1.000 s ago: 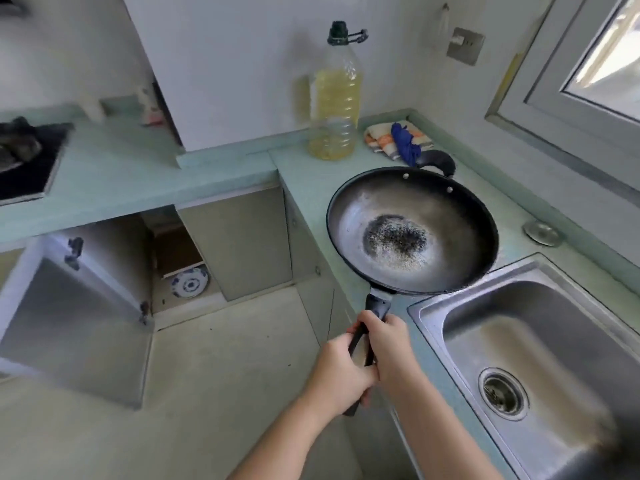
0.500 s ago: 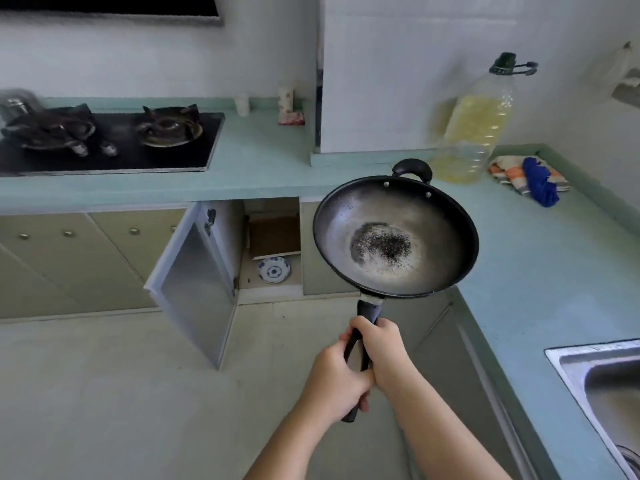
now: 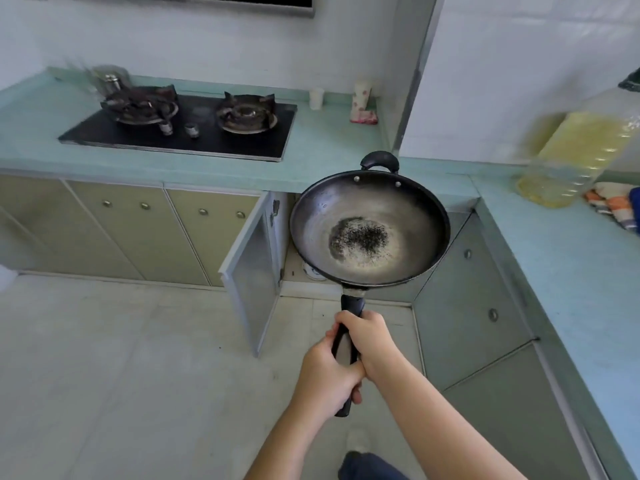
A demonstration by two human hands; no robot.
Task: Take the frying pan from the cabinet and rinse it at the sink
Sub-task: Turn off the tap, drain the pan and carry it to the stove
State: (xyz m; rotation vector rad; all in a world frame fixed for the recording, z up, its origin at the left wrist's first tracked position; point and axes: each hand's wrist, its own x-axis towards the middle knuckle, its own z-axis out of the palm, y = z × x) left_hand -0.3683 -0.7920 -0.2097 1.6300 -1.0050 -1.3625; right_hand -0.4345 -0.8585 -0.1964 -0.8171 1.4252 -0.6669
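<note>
A black frying pan (image 3: 370, 226) with a dark burnt patch in its middle hangs in the air in front of the open cabinet (image 3: 254, 258). Both hands grip its long black handle. My right hand (image 3: 369, 336) holds the handle higher up, nearer the pan. My left hand (image 3: 325, 379) holds it lower, near the end. The pan has a small loop handle on its far rim. The sink is out of view.
A pale green counter (image 3: 571, 265) runs along the back and down the right side. A black gas hob (image 3: 187, 124) sits at the back left. A large oil bottle (image 3: 578, 154) and a striped cloth (image 3: 613, 202) lie at right. The cabinet door stands out over the floor.
The view has swung left, away from the sink and toward the hob and open cabinet. The pan has come off the counter area and now hangs in front of the cabinet, both hands still gripping.
</note>
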